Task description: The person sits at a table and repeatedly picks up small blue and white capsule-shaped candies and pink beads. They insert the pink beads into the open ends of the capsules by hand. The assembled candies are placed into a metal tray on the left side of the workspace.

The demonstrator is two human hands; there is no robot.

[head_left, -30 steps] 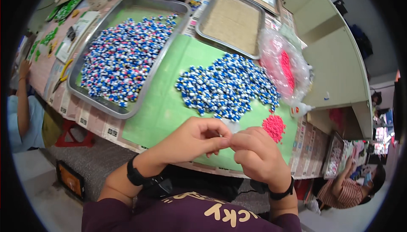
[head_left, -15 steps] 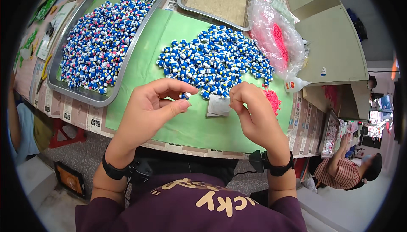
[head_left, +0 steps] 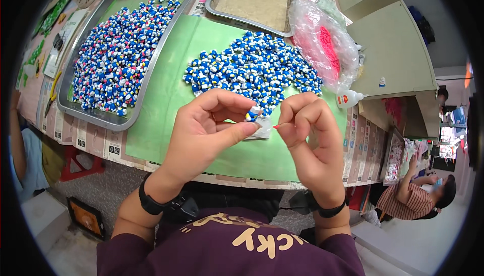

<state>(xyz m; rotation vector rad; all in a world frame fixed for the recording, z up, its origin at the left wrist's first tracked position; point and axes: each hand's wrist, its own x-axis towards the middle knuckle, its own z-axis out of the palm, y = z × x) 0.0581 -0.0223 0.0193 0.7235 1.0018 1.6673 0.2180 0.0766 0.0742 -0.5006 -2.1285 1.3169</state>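
Piece (head_left: 254,113), small, blue and white, is held above the green sheet (head_left: 161,147) on the worktop (head_left: 360,162), pinched in the left hand (head_left: 201,129). On my head feed I note its white end directed up and toward the right of the view, the blue end down and to the left; the long axis thus appears slanted, though so stubby a body, partly covered by fingers, keeps me from fixing the angle. Left hand: thumb and index finger grip the piece from below and above, the other fingers loosely curled behind, with a gap visible between thumb and fingers. Right hand (head_left: 312,129): thumb and index finger pressed together at the tips on a pink bit (head_left: 276,126), the remaining fingers bent. I record the bit's exposed end aimed leftward, toward the piece; the fingertips hide the rest, so I cannot tell its full length. The two hands are near each other, not touching; piece and bit are apart. Below them I log a whitish square (head_left: 264,131) on the sheet, partly hidden. Just beyond lies a heap of similar pieces (head_left: 252,64). Farther left, a metal tray (head_left: 97,118) carries many more; to the right I see a clear plastic bag (head_left: 348,54) with pink contents (head_left: 329,49) and a white squeeze bottle (head_left: 349,98).
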